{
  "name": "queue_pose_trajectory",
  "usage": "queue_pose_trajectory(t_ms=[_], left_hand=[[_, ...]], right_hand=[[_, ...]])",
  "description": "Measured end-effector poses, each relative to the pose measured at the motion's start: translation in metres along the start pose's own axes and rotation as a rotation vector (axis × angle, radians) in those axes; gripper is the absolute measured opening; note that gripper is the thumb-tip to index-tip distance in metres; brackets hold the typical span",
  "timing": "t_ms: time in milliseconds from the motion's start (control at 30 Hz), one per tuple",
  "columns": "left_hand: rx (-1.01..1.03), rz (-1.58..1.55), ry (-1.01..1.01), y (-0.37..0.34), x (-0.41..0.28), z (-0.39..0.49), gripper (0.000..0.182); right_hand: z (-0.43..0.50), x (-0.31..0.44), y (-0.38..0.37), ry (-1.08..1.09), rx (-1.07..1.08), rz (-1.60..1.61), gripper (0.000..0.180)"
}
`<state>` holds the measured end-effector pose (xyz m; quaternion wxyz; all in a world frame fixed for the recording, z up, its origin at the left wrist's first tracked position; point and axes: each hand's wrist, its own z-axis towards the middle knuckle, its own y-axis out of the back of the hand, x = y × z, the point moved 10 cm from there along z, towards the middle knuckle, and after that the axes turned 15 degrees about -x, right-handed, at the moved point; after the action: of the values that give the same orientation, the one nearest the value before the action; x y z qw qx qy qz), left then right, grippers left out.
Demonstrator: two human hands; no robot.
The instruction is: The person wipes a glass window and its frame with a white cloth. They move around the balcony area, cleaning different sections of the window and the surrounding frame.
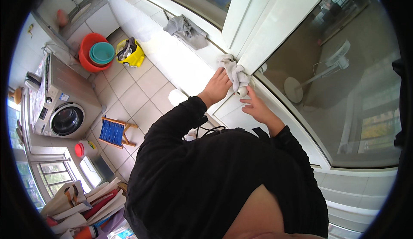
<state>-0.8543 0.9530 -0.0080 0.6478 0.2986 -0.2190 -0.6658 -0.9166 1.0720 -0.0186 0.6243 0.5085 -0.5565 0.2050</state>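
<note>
A light grey cloth [235, 71] lies bunched at the foot of the white door frame, over the handle end of a white rounded object [242, 91]. My left hand [217, 87] rests with its fingertips against the cloth's left side; whether it grips the cloth I cannot tell. At the right, my right hand [258, 106] has its fingers apart, one fingertip by the cloth's lower edge and the white object. Farther up the ledge, a darker grey cloth [185, 29] lies crumpled beside the window frame.
Glass panes in a white frame [287, 100] run along the right. At the left are a washing machine [66, 100], a blue folding stool [112, 131], a red basin [85, 52] with teal basins, and a yellow bag [137, 57]. Stacked bags and papers fill the lower left.
</note>
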Motion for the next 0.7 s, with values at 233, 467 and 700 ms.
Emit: queue_pose_trajectory(t_ms=[233,467,700], left_hand=[[0.011,0.051,0.034,0.003,-0.004,0.001,0.044],[-0.203,-0.111,0.021,0.046,-0.007,0.067,0.037],[-0.395,-0.191,-0.059,0.088,-0.009,0.109,0.026]], right_hand=[[-0.002,0.006,0.009,0.065,-0.079,0.053,0.081],[-0.003,0.001,0.012,0.054,-0.112,0.102,0.068],[-0.004,-0.016,0.015,-0.105,-0.229,0.356,0.056]])
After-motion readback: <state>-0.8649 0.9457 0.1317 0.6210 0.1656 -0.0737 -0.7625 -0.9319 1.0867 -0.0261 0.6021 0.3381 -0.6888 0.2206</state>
